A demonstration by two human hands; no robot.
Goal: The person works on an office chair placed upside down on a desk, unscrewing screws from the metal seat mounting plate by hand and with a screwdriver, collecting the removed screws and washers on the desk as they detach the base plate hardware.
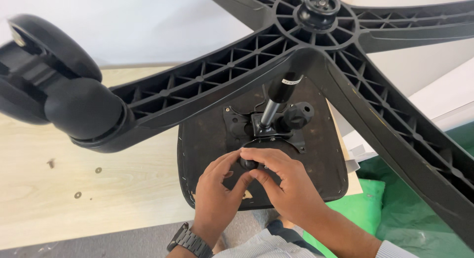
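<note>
While both grip a small black knob, left hand, right hand, upturned chair seat beneath.

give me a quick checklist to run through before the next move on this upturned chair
1. Both hands on the small black knob: ok, left hand and right hand pinch it together.
2. Gas lift cylinder seated in the mounting plate: ok.
3. Star base on the cylinder: ok.
4. Castor fitted: ok on the near leg, others out of view.
5. Loose screws and washers on the floor: not ok.
6. Knob thread engaged: cannot tell.
</note>
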